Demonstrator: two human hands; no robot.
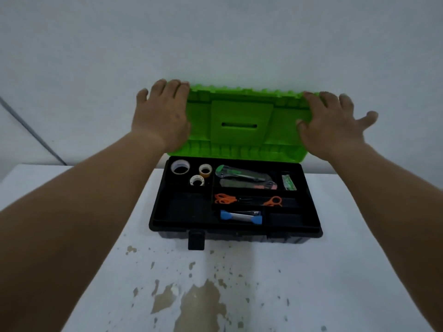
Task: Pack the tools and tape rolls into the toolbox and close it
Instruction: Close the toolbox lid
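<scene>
below and between both hands a black toolbox (236, 232) sat on a white table (311, 271) whose paint had flaked into brown patches on the near side. its tray held, under the left hand (161, 116), three tape rolls: a large white roll (180, 167), a small amber roll (205, 170) and a small white roll (197, 181). toward the right hand (332, 127) lay a clear-packaged tool with green trim (242, 174), a small green packet (289, 182), orange scissors (225, 198), a small orange tool (273, 201) and, nearest the person, a blue-capped tool (241, 216). a black latch (196, 239) hung at the box's front, below the left forearm. nothing lay between the raised lid and the tray.

both bare arms reached forward, each hand at an end of the bright green lid (242, 123), which stood open behind the tray against a pale wall. the left hand wrapped the lid's left edge, fingers curled over the top rim. the right hand lay flat on the lid's right end, fingers spread wide, the outer ones past the edge.

the lid was glossy moulded plastic with a ribbed rim and a recessed square panel with a slot.
</scene>
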